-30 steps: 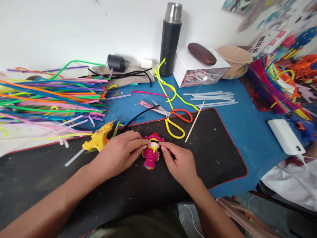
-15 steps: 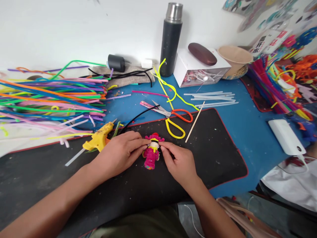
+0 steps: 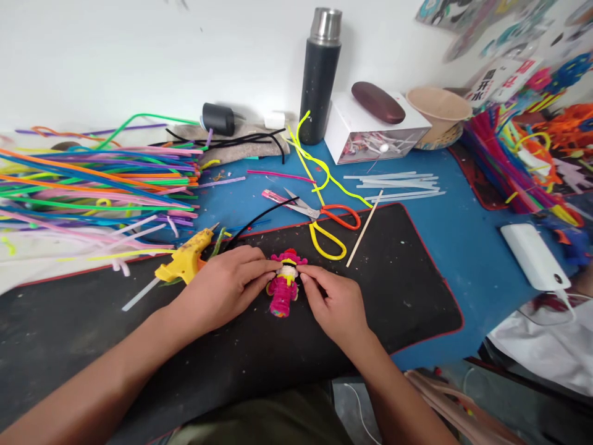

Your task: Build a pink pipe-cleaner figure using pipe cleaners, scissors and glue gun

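A small pipe-cleaner doll, magenta with a pale face, a dark band and yellow trim, lies on the black mat. Its head end points away from me. My left hand has its fingertips at the left side of the doll's head. From the other side my right hand presses thumb and forefinger against the head's right edge. Between them the doll is gripped; the fingertips hide parts of its sides. A yellow hot glue gun lies just beyond my left hand.
Scissors and a thin wooden stick lie past the doll. Many coloured pipe cleaners are heaped at left. White glue sticks, a black thermos, a white box and a bowl stand behind. A white power bank is at right.
Almost nothing differs. Both hands keep the same place on the doll; the whole view has shifted very slightly.
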